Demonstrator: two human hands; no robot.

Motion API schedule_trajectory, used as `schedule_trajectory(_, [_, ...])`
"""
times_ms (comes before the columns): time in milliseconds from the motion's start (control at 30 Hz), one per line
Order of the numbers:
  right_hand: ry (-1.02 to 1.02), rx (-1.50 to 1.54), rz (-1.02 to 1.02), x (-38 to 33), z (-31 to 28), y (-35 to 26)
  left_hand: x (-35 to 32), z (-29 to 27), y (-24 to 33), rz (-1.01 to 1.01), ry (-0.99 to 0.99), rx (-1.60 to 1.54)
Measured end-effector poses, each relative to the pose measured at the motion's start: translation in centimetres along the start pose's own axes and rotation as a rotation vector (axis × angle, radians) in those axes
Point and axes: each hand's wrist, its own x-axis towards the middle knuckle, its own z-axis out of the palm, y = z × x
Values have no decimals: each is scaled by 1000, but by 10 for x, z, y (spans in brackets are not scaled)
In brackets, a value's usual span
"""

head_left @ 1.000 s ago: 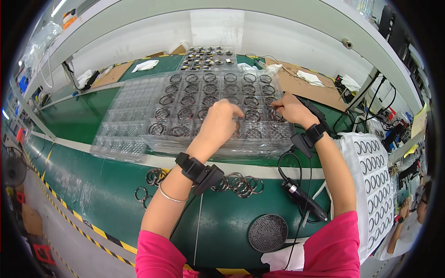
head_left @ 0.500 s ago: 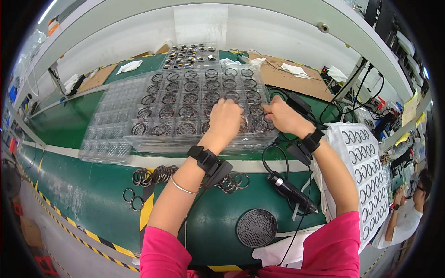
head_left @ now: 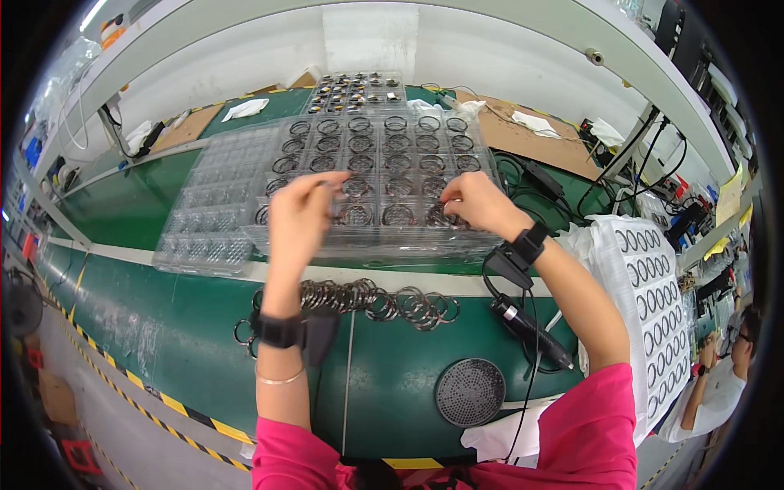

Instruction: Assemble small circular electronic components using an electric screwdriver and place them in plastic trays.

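Observation:
A stack of clear plastic blister trays point(head_left: 359, 237) lies on the green bench, its pockets holding dark rings point(head_left: 398, 215). Over the front left part of the stack is my left hand point(head_left: 298, 214), smeared by motion, its fingers bent; whether they hold anything does not show. My right hand point(head_left: 486, 204) is low over the front right pockets with thumb and fingertips pinched together. What sits in that pinch is hidden, and a ring lies just under the fingertips. Loose dark rings point(head_left: 351, 296) form a row along the bench in front of the trays.
Empty-looking clear trays point(head_left: 208, 208) lie left of the stack. A black cylindrical tool point(head_left: 532, 333) and a round perforated black disc point(head_left: 471, 393) are at front right. A white sheet with rows of rings point(head_left: 656, 310) stands at right, a co-worker point(head_left: 719, 384) beyond it.
My left hand has moved left, away from my right hand, across the trays. My right hand has stayed over the right pockets, its fingers now pinched. The whole view has shifted slightly.

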Motion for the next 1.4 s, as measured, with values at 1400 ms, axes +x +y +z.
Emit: schedule_trajectory(1400, [71, -3, -229, 59, 68, -91, -36, -115, -67, -43, 487, 402])
